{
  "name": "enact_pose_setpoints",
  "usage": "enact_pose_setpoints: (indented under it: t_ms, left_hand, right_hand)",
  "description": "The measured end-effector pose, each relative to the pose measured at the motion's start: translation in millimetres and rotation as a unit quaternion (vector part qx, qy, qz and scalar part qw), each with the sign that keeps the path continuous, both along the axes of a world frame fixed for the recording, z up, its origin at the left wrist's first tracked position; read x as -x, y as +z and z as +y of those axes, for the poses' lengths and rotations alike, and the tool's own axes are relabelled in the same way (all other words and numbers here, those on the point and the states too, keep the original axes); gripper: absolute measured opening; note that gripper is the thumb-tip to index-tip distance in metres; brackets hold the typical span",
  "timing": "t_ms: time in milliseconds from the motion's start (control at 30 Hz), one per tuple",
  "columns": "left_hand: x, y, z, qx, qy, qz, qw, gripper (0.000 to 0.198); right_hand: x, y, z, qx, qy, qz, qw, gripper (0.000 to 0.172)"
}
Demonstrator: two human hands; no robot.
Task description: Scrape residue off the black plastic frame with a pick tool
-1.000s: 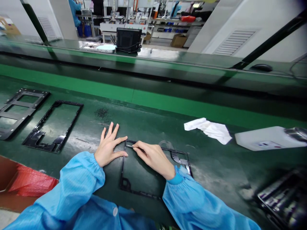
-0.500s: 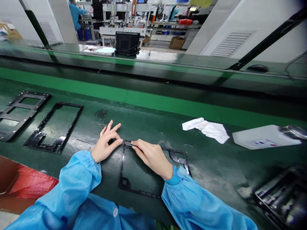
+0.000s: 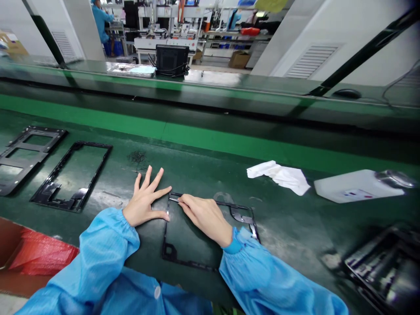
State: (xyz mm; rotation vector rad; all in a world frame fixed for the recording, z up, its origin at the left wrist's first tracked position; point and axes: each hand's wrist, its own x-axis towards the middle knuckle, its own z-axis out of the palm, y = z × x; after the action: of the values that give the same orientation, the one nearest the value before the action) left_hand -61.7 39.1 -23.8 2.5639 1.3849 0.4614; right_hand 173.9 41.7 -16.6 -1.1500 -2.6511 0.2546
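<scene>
A thin black rectangular frame [image 3: 187, 262] lies flat on the dark green worktop [image 3: 292, 245], directly before the person. At its upper-left corner sits the tip of a slim silver metal tool [image 3: 173, 199], pinched between thumb and forefinger of the right hand [image 3: 208, 218]. That hand is turned knuckles up, the wrist angled inward, and its blue sleeve [image 3: 262, 271] crosses over the frame's lower-right part. The left hand [image 3: 144, 204] grips nothing: palm down with fingers fanned wide, it has its forefinger tip by the frame's upper-left corner and its thumb tip at the left side.

Up and left of the frame is a scatter of fine black bits [image 3: 137, 157]; farther left lies a second black rectangular frame with dark panels at one end [image 3: 67, 203]. Right of the frame and farther back is a crumpled white cloth or tissue [image 3: 282, 177], then a white bottle with a silver metal top [image 3: 344, 186]. The bottle's label [image 3: 357, 194] carries small dark and red marks, too small to read.
</scene>
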Motion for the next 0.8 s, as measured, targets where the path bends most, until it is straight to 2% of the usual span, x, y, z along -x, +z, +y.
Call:
enact_pose_setpoints:
  t_ms: [267,433,633,800]
  left_hand:
    - [1.1,-3.6,0.7,0.019,-0.009,0.008,1.000,0.074]
    - [0.8,-2.9,1.2,0.024,-0.006,0.010,1.000,0.072]
    - [-0.8,-0.9,1.1,0.022,-0.006,0.018,1.000,0.071]
    - [-0.8,-1.6,1.4,0.023,-0.007,0.017,1.000,0.070]
  right_hand:
    - [2.5,-0.9,-1.2,-0.050,0.009,-0.048,0.998,0.022]
    - [-0.3,-1.0,1.8,-0.043,0.041,-0.053,0.997,0.021]
    - [-5.3,0.3,7.5,-0.018,0.068,-0.015,0.997,0.029]
    - [-6.7,-0.7,8.1,0.005,0.052,0.008,0.999,0.028]
